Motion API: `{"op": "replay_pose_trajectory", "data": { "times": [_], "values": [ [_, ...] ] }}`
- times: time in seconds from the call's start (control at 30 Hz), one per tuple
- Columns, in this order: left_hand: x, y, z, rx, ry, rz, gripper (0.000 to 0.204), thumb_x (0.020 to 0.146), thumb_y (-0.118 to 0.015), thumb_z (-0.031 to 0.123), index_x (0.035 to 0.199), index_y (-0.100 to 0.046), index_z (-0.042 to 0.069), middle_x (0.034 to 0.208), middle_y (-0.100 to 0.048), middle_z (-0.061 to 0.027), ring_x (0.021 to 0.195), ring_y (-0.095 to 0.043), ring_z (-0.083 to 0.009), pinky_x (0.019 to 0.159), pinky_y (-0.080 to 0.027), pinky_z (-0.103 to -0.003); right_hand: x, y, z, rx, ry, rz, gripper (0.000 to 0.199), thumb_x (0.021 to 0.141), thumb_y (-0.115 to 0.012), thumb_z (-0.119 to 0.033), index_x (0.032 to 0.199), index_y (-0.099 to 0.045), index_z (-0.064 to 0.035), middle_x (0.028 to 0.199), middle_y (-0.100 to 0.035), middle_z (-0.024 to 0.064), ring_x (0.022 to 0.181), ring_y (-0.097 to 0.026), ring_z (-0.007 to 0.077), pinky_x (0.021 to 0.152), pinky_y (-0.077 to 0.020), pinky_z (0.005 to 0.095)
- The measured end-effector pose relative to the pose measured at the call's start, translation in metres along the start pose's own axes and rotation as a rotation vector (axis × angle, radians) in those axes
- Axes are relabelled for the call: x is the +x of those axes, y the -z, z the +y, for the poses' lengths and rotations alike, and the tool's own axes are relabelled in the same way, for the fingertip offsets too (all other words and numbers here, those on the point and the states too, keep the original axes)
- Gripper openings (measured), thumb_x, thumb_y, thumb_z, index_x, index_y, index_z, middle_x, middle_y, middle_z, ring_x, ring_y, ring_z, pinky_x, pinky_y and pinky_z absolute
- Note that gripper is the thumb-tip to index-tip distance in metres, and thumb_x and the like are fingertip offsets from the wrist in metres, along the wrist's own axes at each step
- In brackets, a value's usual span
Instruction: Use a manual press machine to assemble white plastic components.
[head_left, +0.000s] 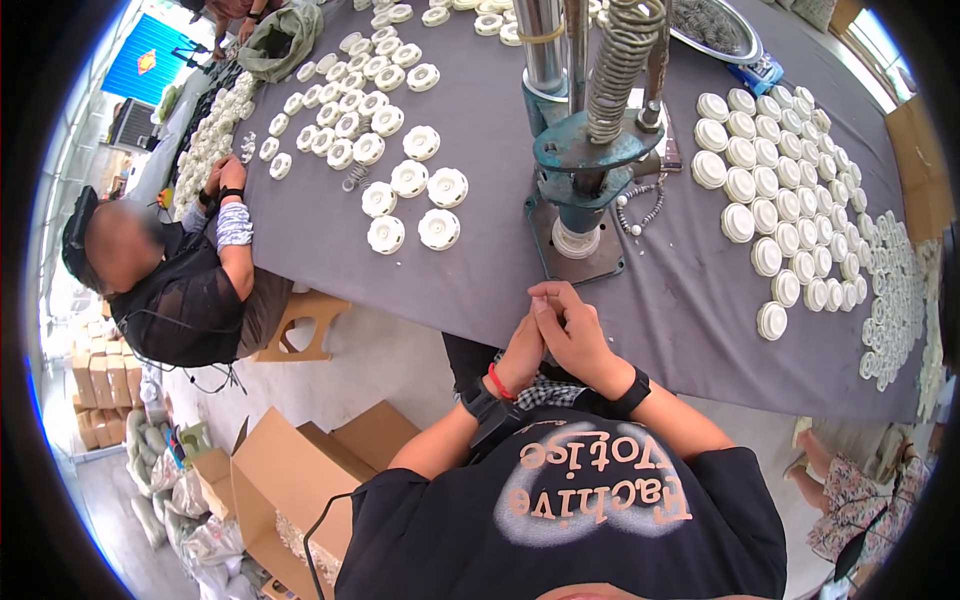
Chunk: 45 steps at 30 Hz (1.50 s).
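left hand [522,352] + right hand [572,335]: fingers pressed together, hold unclear | nearest: teal press [583,160], white cap beneath.

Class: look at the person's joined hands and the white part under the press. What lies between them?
In the head view, only the press's grey base plate and bare grey tablecloth lie between the hands and the white part.

I see a dark grey surface [480,270] carrying a teal-blue press [585,150]. To the press's left and right lie cream-white round caps [410,178]. Below it, my left wrist wears a red band [497,383], and both wrists carry black straps [632,392].
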<state>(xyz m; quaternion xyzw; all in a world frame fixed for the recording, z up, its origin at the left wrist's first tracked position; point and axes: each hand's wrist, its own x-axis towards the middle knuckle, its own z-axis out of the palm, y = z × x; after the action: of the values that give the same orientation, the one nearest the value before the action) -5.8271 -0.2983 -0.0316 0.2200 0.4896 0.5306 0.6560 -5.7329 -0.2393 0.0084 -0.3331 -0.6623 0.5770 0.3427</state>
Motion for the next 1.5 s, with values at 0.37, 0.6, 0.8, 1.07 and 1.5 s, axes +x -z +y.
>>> {"op": "replay_pose_trajectory", "data": {
  "times": [0.37,0.6,0.8,1.07,1.5],
  "values": [
    [-0.004,0.001,0.004,-0.083,0.016,0.012,0.046,0.104,-0.026,0.039,0.115,-0.055,0.005,0.104,-0.058,-0.0028,0.096,-0.055,-0.0114,0.085,-0.045,-0.025,-0.001,-0.003,0.001,-0.013,-0.035,-0.022,0.017,0.092,-0.053,-0.007,0.107,-0.054,0.0002,0.068,-0.059,0.0148,0.062,-0.061,0.0238,0.060,-0.0467,0.0324],
    [-0.004,-0.001,0.011,-0.044,0.017,0.029,0.046,0.104,-0.026,0.039,0.113,-0.055,0.005,0.103,-0.058,-0.0023,0.095,-0.055,-0.0107,0.083,-0.044,-0.025,0.002,-0.005,0.007,-0.011,0.071,0.013,0.016,0.094,-0.052,-0.009,0.108,-0.055,-0.0007,0.065,-0.059,0.0075,0.055,-0.052,0.0094,0.052,-0.0417,0.0262],
    [0.001,-0.001,0.013,-0.027,0.045,0.031,0.046,0.104,-0.026,0.039,0.112,-0.056,0.006,0.101,-0.058,-0.0013,0.093,-0.055,-0.0104,0.081,-0.044,-0.025,0.005,-0.003,0.007,-0.014,0.052,0.019,0.016,0.094,-0.052,-0.008,0.108,-0.054,-0.0007,0.064,-0.058,0.0069,0.055,-0.051,0.0091,0.051,-0.0401,0.0264],
    [0.001,0.020,-0.002,0.177,-0.066,0.071,0.042,0.104,-0.029,0.034,0.113,-0.055,0.003,0.104,-0.059,-0.0051,0.098,-0.055,-0.0131,0.088,-0.043,-0.027,0.003,-0.004,0.012,0.001,-0.072,-0.100,0.027,0.093,-0.053,-0.009,0.118,-0.050,-0.0002,0.077,-0.063,0.0155,0.070,-0.063,0.0198,0.066,-0.0483,0.0310],
    [0.113,0.112,0.086,1.825,-0.809,0.564,0.068,0.081,-0.060,0.055,0.134,-0.047,0.014,0.146,-0.033,-0.0172,0.139,-0.022,-0.0345,0.110,-0.013,-0.059,-0.016,0.065,0.053,0.001,-0.294,0.202,0.026,0.100,-0.045,-0.018,0.117,-0.055,-0.0029,0.065,-0.049,-0.0017,0.055,-0.041,0.0032,0.049,-0.0323,0.0196]
  ]
}}
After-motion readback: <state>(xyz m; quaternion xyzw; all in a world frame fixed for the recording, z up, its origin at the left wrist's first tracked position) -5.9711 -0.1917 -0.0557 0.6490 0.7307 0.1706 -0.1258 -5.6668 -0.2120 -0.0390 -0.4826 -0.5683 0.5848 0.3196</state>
